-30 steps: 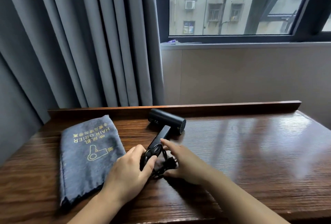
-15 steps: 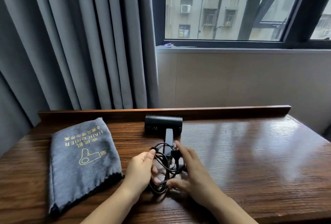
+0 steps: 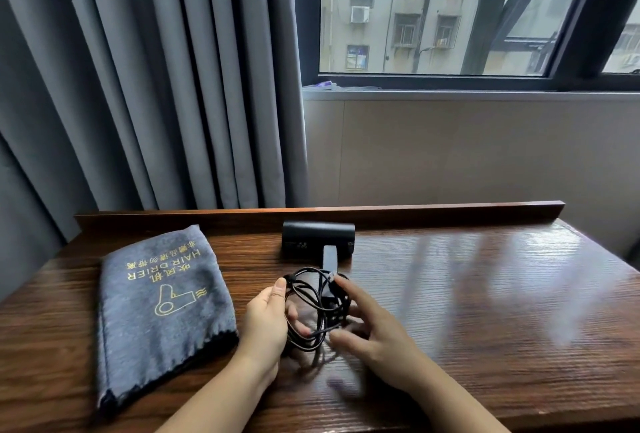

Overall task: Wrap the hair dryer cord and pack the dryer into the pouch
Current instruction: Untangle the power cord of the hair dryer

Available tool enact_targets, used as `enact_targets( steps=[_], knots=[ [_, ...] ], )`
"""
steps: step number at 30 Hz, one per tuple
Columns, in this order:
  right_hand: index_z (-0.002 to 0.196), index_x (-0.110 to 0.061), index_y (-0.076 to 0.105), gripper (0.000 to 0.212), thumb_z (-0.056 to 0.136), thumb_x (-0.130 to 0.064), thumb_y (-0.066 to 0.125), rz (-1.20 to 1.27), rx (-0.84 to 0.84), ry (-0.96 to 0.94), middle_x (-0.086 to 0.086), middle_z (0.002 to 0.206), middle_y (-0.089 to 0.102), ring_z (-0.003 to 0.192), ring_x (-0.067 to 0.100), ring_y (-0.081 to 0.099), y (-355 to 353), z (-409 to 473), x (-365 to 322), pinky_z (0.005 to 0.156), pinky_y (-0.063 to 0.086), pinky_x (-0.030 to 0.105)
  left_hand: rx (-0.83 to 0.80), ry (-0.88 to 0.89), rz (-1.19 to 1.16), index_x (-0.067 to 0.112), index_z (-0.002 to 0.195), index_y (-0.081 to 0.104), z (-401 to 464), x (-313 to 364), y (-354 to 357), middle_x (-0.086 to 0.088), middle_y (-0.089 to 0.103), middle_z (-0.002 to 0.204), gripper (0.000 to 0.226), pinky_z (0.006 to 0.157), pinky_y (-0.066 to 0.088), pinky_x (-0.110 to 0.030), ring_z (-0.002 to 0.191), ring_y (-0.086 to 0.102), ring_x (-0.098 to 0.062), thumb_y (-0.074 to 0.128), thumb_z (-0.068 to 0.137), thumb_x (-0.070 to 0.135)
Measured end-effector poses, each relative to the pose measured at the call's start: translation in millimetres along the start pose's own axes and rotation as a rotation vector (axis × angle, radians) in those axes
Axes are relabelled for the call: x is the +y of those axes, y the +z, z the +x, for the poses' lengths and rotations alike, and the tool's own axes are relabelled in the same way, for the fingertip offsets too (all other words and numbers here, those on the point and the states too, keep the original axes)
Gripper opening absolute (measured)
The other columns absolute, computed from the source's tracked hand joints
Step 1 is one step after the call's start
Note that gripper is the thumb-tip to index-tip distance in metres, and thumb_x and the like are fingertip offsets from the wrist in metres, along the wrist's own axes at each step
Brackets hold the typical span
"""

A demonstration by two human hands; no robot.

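The cord has sprung into wider loops than before. Toward the tabletop's front edge the left hand curls round them; the blurred right hand touches them, grip unclear. They hide the hair dryer's handle end; its barrel lies by the back edge.

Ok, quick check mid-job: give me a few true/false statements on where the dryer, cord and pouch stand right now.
1. The hair dryer is already inside the pouch. False: it lies on the table, right of the pouch.
2. The cord sits in loose loops between the left hand and right hand. True.
3. The left hand rests on the pouch. False: it holds the cord loops beside the pouch.
4. The pouch lies flat, gold print up. True.
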State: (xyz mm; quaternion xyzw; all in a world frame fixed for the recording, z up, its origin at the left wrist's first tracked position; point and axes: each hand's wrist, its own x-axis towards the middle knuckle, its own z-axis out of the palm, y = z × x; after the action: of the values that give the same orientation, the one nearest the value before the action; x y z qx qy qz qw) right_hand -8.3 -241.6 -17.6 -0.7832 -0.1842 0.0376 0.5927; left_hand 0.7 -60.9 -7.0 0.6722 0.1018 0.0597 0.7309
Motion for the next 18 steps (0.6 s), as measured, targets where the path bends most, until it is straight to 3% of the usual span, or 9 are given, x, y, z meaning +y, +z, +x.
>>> enact_targets(
  steps=[2, 5, 7, 10, 13, 18],
  knots=[
    [0.134, -0.037, 0.05, 0.06, 0.085, -0.009, 0.07, 0.142, 0.114, 0.053, 0.003, 0.117, 0.069, 0.101, 0.02, 0.071, 5.7, -0.4, -1.0, 0.087, 0.057, 0.033, 0.0, 0.011, 0.001, 0.005, 0.074, 0.051, 1.2, -1.0, 3.7, -0.006, 0.049, 0.059, 0.041, 0.04, 0.043, -0.02, 0.039, 0.056, -0.02, 0.038, 0.105, 0.028],
    [0.115, -0.041, 0.057, 0.043, 0.084, -0.015, 0.072, 0.03, 0.352, 0.152, 0.005, 0.087, 0.072, 0.076, 0.019, 0.072, 10.3, 0.0, -0.9, 0.075, 0.059, 0.038, -0.007, 0.016, 0.013, 0.006, 0.075, 0.05, 3.2, -4.1, 6.8, -0.007, 0.049, 0.06, 0.04, 0.042, 0.044, -0.023, 0.04, 0.058, -0.022, 0.039, 0.105, 0.029],
    [0.106, -0.043, 0.053, 0.039, 0.083, -0.018, 0.071, -0.039, 0.374, 0.187, 0.008, 0.074, 0.068, 0.064, 0.019, 0.068, 13.0, 1.3, 0.9, 0.071, 0.058, 0.044, -0.014, 0.02, 0.018, 0.006, 0.075, 0.05, 3.1, -5.7, 6.7, -0.006, 0.05, 0.061, 0.04, 0.045, 0.044, -0.024, 0.041, 0.059, -0.023, 0.039, 0.105, 0.03],
    [0.103, -0.043, 0.047, 0.04, 0.082, -0.017, 0.068, -0.087, 0.37, 0.203, 0.005, 0.075, 0.065, 0.058, 0.015, 0.062, 17.6, 2.5, -3.1, 0.066, 0.055, 0.045, -0.008, 0.039, 0.022, 0.006, 0.076, 0.05, 2.2, -7.5, 6.8, -0.005, 0.05, 0.06, 0.039, 0.045, 0.044, -0.024, 0.042, 0.059, -0.024, 0.038, 0.105, 0.03],
    [0.106, -0.047, 0.047, 0.042, 0.081, -0.019, 0.067, -0.162, 0.401, 0.167, 0.0, 0.08, 0.067, 0.064, 0.013, 0.066, 20.6, 2.2, -10.3, 0.068, 0.057, 0.041, -0.003, 0.063, 0.041, 0.004, 0.078, 0.051, 2.7, -10.0, 6.9, -0.005, 0.05, 0.06, 0.039, 0.046, 0.046, -0.026, 0.042, 0.06, -0.025, 0.038, 0.105, 0.028],
    [0.125, -0.049, 0.047, 0.055, 0.085, -0.013, 0.062, -0.069, 0.395, 0.18, -0.004, 0.096, 0.068, 0.075, 0.012, 0.069, 20.9, 1.2, -12.4, 0.074, 0.059, 0.038, -0.029, 0.108, 0.091, 0.003, 0.081, 0.054, -0.2, -10.9, 5.9, -0.003, 0.05, 0.058, 0.037, 0.048, 0.047, -0.026, 0.043, 0.061, -0.024, 0.039, 0.105, 0.027]
  ],
)
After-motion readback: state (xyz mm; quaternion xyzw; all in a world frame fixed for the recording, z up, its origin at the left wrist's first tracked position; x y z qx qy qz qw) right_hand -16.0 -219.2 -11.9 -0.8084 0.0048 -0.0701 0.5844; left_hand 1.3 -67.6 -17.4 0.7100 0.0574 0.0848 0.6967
